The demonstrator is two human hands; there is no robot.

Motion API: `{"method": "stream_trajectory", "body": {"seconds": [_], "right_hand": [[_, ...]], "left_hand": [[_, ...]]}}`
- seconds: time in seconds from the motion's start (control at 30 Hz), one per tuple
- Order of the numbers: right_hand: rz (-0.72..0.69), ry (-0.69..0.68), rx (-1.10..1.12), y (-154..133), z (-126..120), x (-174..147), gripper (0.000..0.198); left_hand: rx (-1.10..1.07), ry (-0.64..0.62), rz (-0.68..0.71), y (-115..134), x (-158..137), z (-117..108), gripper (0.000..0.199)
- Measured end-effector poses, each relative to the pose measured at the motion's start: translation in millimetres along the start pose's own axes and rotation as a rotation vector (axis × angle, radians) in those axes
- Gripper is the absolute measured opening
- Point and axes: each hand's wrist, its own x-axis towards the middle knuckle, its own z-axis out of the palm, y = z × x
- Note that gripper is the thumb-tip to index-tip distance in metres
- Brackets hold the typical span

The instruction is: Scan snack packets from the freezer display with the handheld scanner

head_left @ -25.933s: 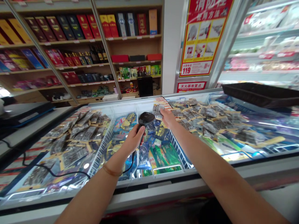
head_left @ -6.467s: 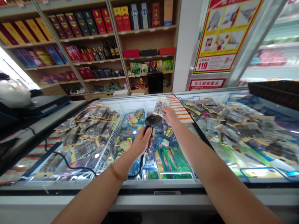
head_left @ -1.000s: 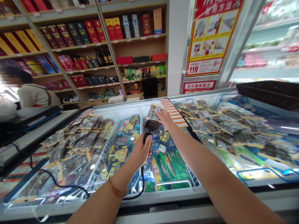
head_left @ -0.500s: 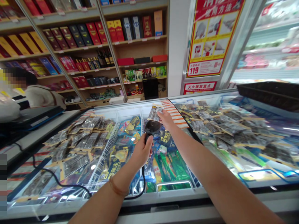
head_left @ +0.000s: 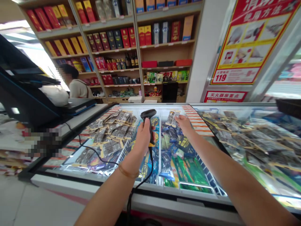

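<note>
My left hand (head_left: pixel 144 135) is wrapped round the handle of a black barcode scanner (head_left: pixel 148 113), whose cord hangs down over the freezer's front edge. To its right, my right hand (head_left: pixel 184 124) pinches the edge of a small packet (head_left: pixel 173 118) with a dark printed face and a light border. Scanner and packet are apart, both above the glass top of a chest freezer (head_left: pixel 164 197). Under the glass, blue and green ice-cream packs (head_left: pixel 188 169) lie in wire baskets. Left of my hands, similar packets (head_left: pixel 117 127) lie in a loose pile.
More packets (head_left: pixel 258 138) are heaped on the right. A black screen (head_left: pixel 21 72) and a counter stand at the left, with a person (head_left: pixel 78 84) beyond. Shelves of boxes (head_left: pixel 115 40) line the back wall. A dark tray (head_left: pixel 289 107) sits at the far right.
The view has swung left. The scanner has moved away from the packet to the left and its head is turned differently. My right hand still holds the packet.
</note>
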Motion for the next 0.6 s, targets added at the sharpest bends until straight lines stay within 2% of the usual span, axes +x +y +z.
{"method": "stream_trajectory", "body": {"seconds": [0.1,0.2,0.33,0.47,0.6], "right_hand": [[0.04,-0.198,0.021,-17.2,47.4,-18.0,0.045],[0.076,-0.377,0.042,-36.5,111.4,-42.9,0.043],[0.061,-0.585,0.003,-55.2,200.1,-80.8,0.036],[0.076,-0.632,-0.097,-57.9,265.4,-107.6,0.03],[0.102,-0.581,-0.179,-52.0,297.0,-118.3,0.035]], "left_hand": [[0.007,0.076,0.044,19.8,-3.2,-40.7,0.057],[-0.022,0.173,0.068,28.5,-10.7,-78.6,0.057],[-0.066,0.267,0.086,34.4,-18.1,-117.5,0.059],[-0.099,0.397,0.136,42.1,-17.7,-148.5,0.06],[-0.099,0.488,0.167,45.7,-13.4,-173.0,0.058]]}}
